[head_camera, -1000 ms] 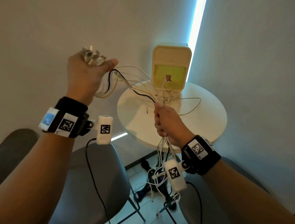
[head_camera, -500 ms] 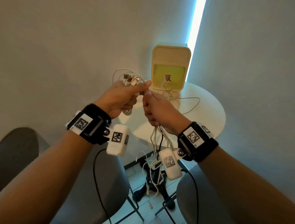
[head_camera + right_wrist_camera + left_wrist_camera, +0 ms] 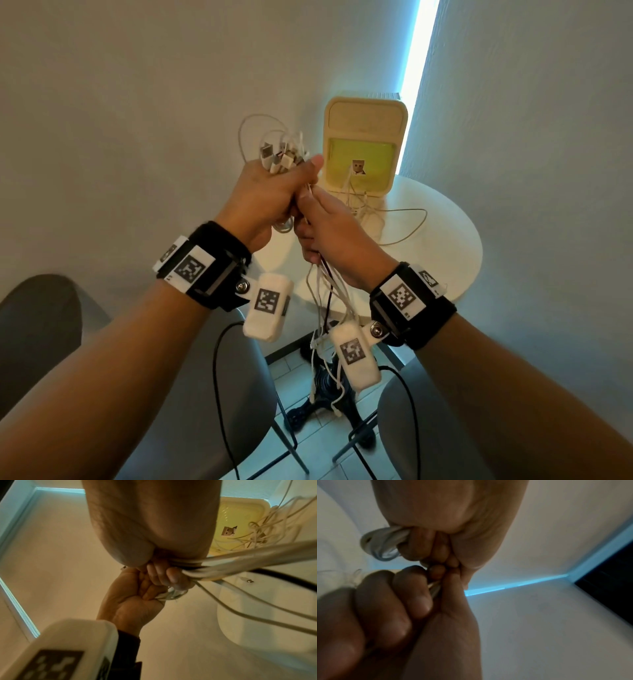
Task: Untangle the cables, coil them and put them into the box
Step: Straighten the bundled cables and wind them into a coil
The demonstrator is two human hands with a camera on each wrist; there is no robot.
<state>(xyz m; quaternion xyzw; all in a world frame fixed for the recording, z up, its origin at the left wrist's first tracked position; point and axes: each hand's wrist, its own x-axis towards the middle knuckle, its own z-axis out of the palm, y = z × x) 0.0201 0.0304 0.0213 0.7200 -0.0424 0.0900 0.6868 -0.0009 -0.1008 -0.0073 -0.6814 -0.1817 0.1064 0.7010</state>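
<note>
A bundle of white cables [image 3: 279, 156] with one dark strand is held between both hands above the table edge. My left hand [image 3: 270, 202] grips the looped part, and several USB plugs stick up out of its fist. My right hand [image 3: 330, 236] touches it from the right and grips the strands [image 3: 325, 301] that hang toward the floor. The left wrist view shows left fingers curled round white loops [image 3: 380, 543]. In the right wrist view the cables [image 3: 240, 563] run out of the right fist. The cream box [image 3: 364, 113] stands open on the table, behind the hands.
The round white table [image 3: 448, 260] also carries loose cable loops [image 3: 397, 222] in front of the box. Two grey chairs [image 3: 191, 394] [image 3: 404, 428] stand below my arms, with the dark table base [image 3: 325, 390] on the tiled floor between them. Walls close in behind and on the right.
My left hand came down from the upper left and met the right hand. The right hand rose, and both fists now sit together on the bundle.
</note>
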